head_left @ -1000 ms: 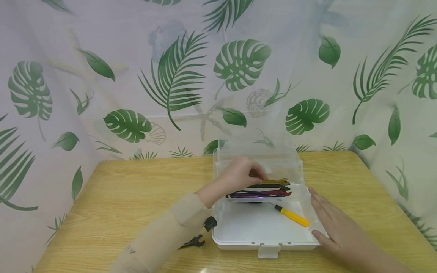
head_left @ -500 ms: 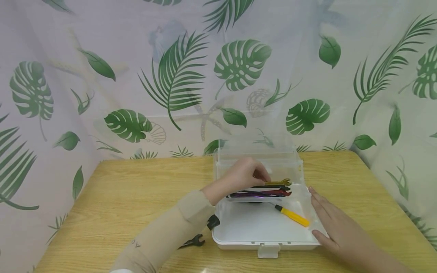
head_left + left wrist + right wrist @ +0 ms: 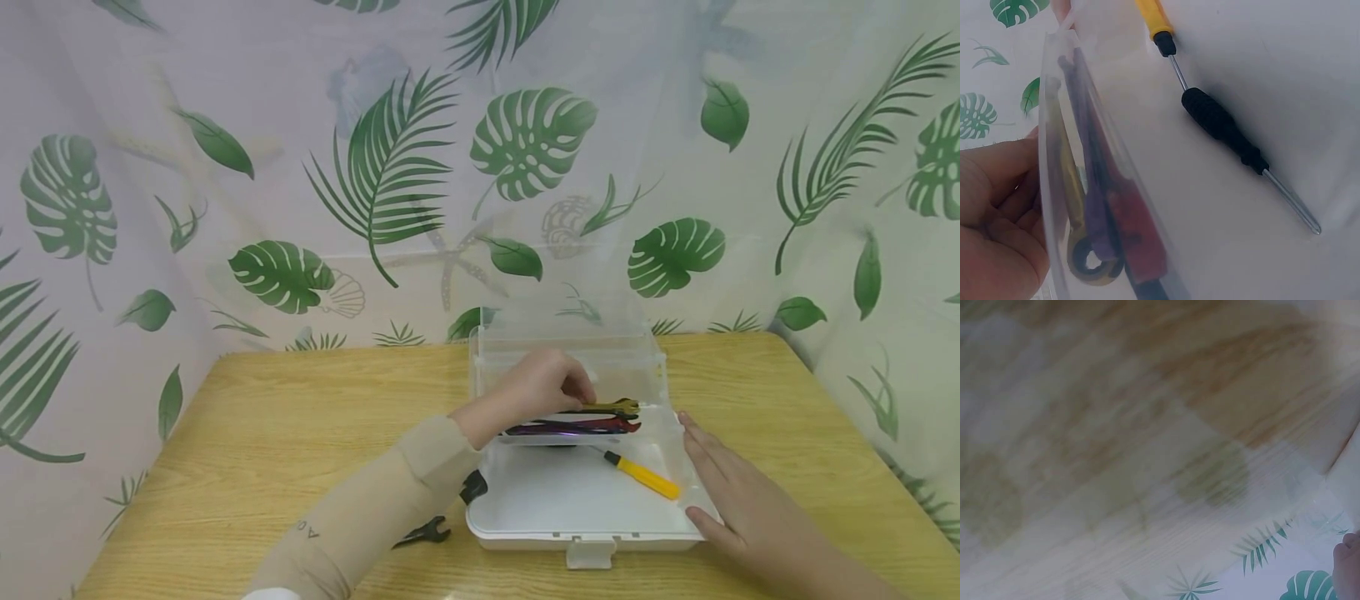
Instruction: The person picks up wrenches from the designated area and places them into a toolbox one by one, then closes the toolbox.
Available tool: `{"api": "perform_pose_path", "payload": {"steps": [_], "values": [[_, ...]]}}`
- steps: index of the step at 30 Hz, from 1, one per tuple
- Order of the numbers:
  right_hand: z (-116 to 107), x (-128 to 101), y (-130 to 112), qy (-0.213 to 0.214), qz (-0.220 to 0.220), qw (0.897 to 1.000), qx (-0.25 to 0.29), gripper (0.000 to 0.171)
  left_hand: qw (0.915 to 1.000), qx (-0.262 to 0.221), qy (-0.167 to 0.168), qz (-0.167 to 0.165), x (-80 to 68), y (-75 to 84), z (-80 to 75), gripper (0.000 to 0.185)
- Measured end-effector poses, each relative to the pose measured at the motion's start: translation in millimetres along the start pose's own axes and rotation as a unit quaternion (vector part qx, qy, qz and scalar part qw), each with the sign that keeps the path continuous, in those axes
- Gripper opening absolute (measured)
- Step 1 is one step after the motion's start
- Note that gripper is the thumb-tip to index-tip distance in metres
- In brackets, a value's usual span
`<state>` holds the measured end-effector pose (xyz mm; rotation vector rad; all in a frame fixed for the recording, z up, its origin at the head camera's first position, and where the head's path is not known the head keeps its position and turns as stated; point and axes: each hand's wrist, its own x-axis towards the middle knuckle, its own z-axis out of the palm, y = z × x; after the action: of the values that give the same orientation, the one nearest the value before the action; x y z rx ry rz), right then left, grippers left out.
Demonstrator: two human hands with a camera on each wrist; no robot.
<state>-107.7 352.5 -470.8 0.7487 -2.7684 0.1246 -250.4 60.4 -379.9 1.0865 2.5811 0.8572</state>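
Note:
My left hand [image 3: 551,382] pinches a gold wrench [image 3: 621,407] over the translucent tray [image 3: 525,441] at the back of the white toolbox [image 3: 570,500]. Its ring end lies low inside the tray in the left wrist view, beside a purple wrench [image 3: 1099,219] and a red wrench [image 3: 1138,231]. With fingers straight, my right hand [image 3: 750,508] rests along the toolbox's right edge, thumb at the front corner. On the toolbox floor lie a yellow-handled screwdriver [image 3: 648,477] and a black-handled screwdriver [image 3: 1222,128], the latter mostly hidden under the tray in the head view.
Left of the toolbox, a black open-ended wrench [image 3: 426,532] lies on the wooden table [image 3: 300,433], partly behind the left sleeve. The clear lid [image 3: 570,333] stands raised at the back, near the leaf-printed curtain [image 3: 375,167]. A latch [image 3: 589,552] hangs at the front.
My left hand has shifted slightly right, and the gold wrench has come down over the dark wrench in the tray. My right hand has stayed on the toolbox edge.

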Motion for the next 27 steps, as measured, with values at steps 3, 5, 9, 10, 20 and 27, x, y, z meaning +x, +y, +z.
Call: {"api": "perform_pose_path", "payload": {"steps": [3,5,9,10,20,27], "values": [[-0.2,0.0,0.1,0.001,-0.001,1.0,-0.001,0.089,0.9999,0.009,-0.002,-0.005,-0.1,0.7,0.4,0.012],[-0.9,0.2,0.1,0.0,-0.001,1.0,-0.001,0.089,0.9999,0.01,-0.002,-0.007,0.1,0.6,0.7,0.012],[-1.2,0.6,0.3,0.004,-0.005,1.0,-0.002,0.089,0.9999,0.013,0.002,-0.01,0.3,0.5,0.8,0.011],[-1.3,0.9,0.2,0.006,-0.007,1.0,-0.002,0.089,0.9998,0.015,0.004,-0.011,0.2,0.5,0.9,0.011],[-1.3,0.4,-0.6,-0.002,-0.004,1.0,-0.003,0.089,0.9998,0.0,0.014,-0.015,-3.1,1.8,-2.2,0.011],[-3.9,-0.4,-1.1,-0.002,-0.002,1.0,0.011,0.088,0.9994,-0.015,0.029,-0.006,-9.6,-7.7,-9.7,0.011]]}}
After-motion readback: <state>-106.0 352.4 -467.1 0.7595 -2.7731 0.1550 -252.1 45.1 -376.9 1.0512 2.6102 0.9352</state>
